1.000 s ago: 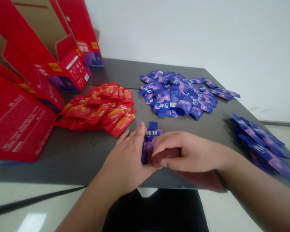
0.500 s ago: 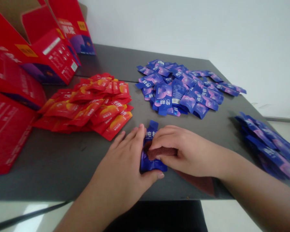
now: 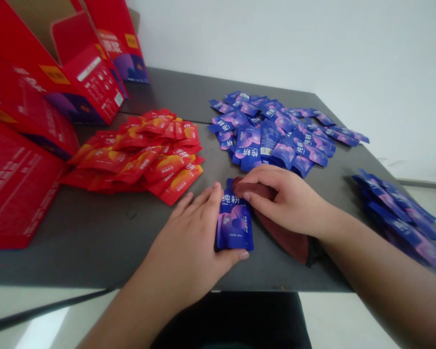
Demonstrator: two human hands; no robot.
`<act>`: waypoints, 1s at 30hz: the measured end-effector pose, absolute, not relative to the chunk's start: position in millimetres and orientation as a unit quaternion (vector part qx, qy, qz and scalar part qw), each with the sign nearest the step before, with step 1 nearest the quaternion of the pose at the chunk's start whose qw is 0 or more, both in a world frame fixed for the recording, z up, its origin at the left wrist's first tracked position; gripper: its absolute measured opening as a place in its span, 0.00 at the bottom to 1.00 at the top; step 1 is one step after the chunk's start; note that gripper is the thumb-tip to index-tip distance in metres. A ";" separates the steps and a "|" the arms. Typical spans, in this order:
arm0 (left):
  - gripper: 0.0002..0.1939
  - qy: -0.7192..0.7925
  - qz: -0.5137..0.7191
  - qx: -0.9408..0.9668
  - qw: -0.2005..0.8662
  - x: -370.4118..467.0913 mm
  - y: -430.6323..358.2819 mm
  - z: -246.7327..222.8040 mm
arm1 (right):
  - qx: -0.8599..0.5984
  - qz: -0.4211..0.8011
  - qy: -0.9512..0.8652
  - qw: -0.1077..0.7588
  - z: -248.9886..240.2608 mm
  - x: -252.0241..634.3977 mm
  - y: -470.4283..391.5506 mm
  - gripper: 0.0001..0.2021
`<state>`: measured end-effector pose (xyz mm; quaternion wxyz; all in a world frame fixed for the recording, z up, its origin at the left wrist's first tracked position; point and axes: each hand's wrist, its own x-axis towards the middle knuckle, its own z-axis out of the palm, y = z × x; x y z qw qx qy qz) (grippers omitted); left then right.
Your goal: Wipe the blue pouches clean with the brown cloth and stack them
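Observation:
A blue pouch with white characters and a pink-purple pattern lies flat on the grey table. My left hand rests along its left side, fingers stretched out and the thumb at its lower edge. My right hand pinches a brown cloth at the pouch's upper right edge. Part of the cloth hangs down onto the table under the right wrist.
Red pouches are heaped left of centre, blue pouches at the back. More blue pouches lie in a stack at the right. Red boxes, one open-topped, stand on the left. A white wall rises behind.
My right hand has moved up with the cloth, off the pouch's middle to its upper right, uncovering the pouch's front. My left hand stays beside the pouch. The view has shifted slightly.

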<state>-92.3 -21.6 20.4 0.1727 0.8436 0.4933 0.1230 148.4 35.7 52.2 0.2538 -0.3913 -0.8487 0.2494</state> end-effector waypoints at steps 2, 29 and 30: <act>0.59 0.491 0.122 0.845 0.173 -91.5 -21.0 21.1 | -0.341 0.326 -0.846 0.247 58.9 150.3 29.1 0.09; 0.64 0.476 0.116 0.855 0.170 -95.8 -21.6 19.6 | -0.444 0.203 -0.846 0.214 45.0 136.5 34.2 0.06; 0.65 0.474 0.114 0.856 0.171 -96.7 -21.6 20.7 | -0.443 0.206 -0.842 0.230 44.6 138.4 33.0 0.06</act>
